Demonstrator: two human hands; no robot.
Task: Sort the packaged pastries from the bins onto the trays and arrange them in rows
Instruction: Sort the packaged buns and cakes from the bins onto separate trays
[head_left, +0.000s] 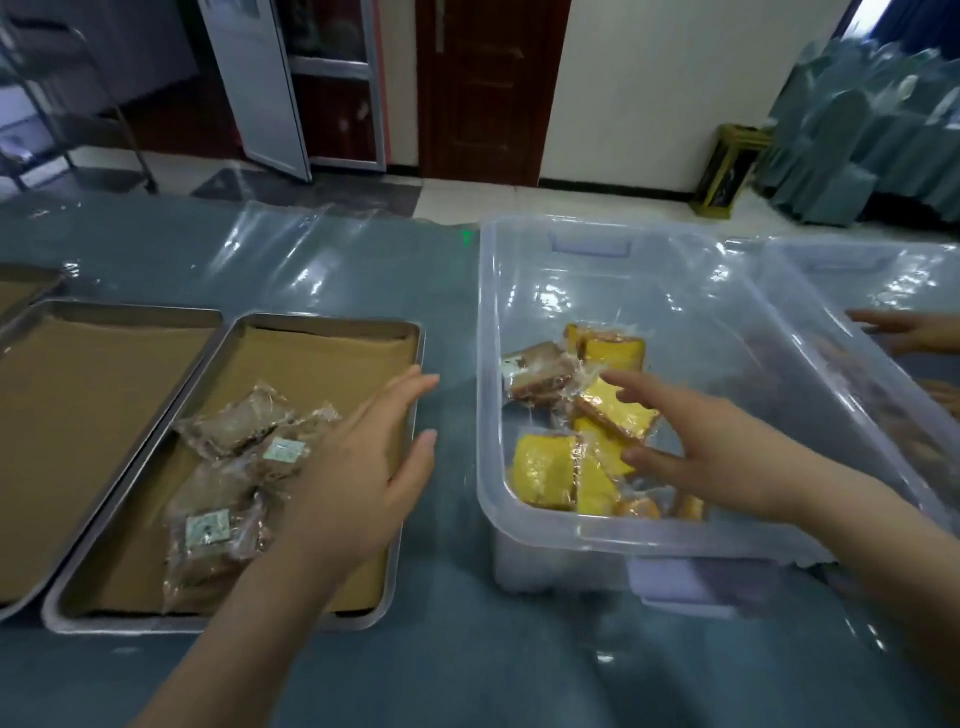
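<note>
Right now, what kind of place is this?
Probably a bakery or catering packing room: paper-lined metal trays, a clear bin of wrapped pastries on a plastic-covered table, stacked covered chairs behind.

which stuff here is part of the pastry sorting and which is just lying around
Job: clear plastic bin, yellow wrapped cakes, brown wrapped pastries, paper-lined steel tray, left hand, right hand.
Lying about: dark red wooden door, gold-framed box by the wall, stacked teal chairs.

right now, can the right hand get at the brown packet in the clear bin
Probably yes. The right hand is inside the open-topped clear bin, fingers spread above the yellow packets, and the brown packet lies uncovered just ahead of it.
</note>
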